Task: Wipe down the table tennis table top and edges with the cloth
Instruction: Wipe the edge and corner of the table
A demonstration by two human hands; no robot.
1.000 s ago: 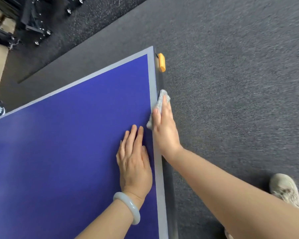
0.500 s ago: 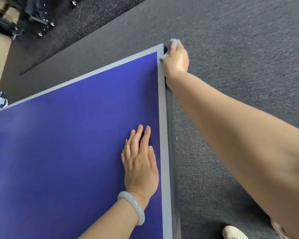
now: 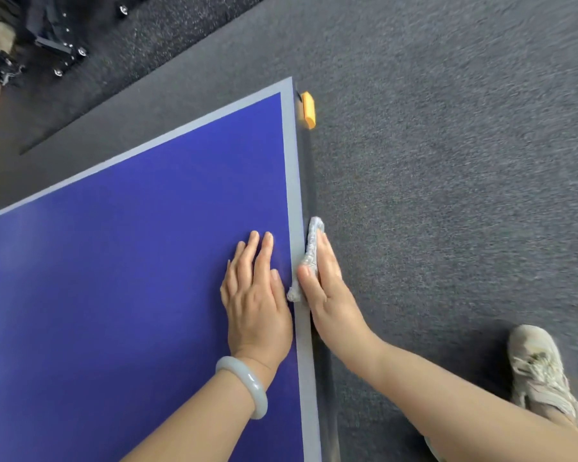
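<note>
1. Beige, your shoe (image 3: 541, 371) stands on the grey carpet (image 3: 447, 161) at the lower right of the frame, close to the table's side.
2. At lower centre your left hand (image 3: 256, 295), with a pale bracelet (image 3: 247, 385) on the wrist, lies flat on the blue table top (image 3: 114, 295). Its fingers are straight and hold nothing.
3. Just right of it, your right hand (image 3: 331, 295) presses the grey cloth (image 3: 311, 248) against the table's side face. The fingers are stretched flat along the edge and the thumb lies on the grey border (image 3: 292, 161). It is a flat press, not a closed grip.
4. The cloth is bunched into a narrow roll, touching the side face, and its lower tail lies on the border near your thumb.
5. Risk: I judge that only pressure holds the cloth. If you slide fast or lift the palm, it may slip out and fall on the carpet, where it would collect lint.
6. Risk: a rolled cloth touches only a thin line, so parts of the edge may stay unwiped.
7. Further up, near the far corner, an orange piece (image 3: 307, 110) sticks out from the side. A long stroke may catch the cloth or your fingertips on it.
8. At the upper left, black wheeled frames (image 3: 57, 45) stand well apart.
</note>
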